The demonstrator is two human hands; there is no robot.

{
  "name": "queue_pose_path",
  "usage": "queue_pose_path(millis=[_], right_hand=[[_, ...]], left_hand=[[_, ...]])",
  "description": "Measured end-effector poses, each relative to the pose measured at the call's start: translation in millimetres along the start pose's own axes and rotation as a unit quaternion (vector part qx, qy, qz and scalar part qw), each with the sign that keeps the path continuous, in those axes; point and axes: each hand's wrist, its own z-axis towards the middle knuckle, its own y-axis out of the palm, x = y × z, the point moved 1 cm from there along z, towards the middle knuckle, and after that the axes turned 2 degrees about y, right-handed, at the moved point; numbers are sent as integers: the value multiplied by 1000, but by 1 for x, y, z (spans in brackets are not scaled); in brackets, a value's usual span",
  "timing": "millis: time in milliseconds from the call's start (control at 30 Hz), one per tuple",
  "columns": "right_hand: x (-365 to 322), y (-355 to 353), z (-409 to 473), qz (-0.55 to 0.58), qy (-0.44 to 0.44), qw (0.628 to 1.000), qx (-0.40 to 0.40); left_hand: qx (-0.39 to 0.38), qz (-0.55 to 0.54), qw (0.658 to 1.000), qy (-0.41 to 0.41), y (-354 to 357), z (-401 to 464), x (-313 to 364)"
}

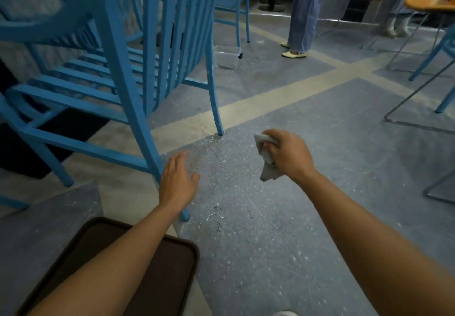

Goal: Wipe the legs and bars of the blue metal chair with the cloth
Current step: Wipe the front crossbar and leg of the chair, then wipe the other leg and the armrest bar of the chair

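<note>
The right hand (289,154) grasps the cloth (266,160) above the floor; the left hand (177,182) is released, beside a chair (138,89) leg.

Blue metal chair (138,74): legs and crossbars crowd the left. Right of its front leg (214,99), open speckled floor (307,229). Below the chair, a brown tray (172,278). Behind it, a clear tub (226,57).
</note>
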Motion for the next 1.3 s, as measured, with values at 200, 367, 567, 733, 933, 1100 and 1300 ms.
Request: queue_pose_path(millis=[200,367,567,733,933,1100,1300], right_hand=[[13,7,33,33,16,998,-57],[19,13,81,133,49,979,-147],[27,4,123,181,112,953,-215],[50,-36,141,191,183,936,-231],[68,-118,208,179,209,935,-224],[79,-148,287,168,183,931,-267],[90,-196,371,152,52,923,-349]], left_hand=[[17,-82,989,-119,43,39,23],[-4,-31,989,-147,51,67,31],[9,-15,969,-245,46,101,54],[15,-71,931,-358,32,106,97],[48,-89,886,-452,6,134,174],[84,-122,851,-504,8,171,223],[129,-127,829,-529,33,203,302]])
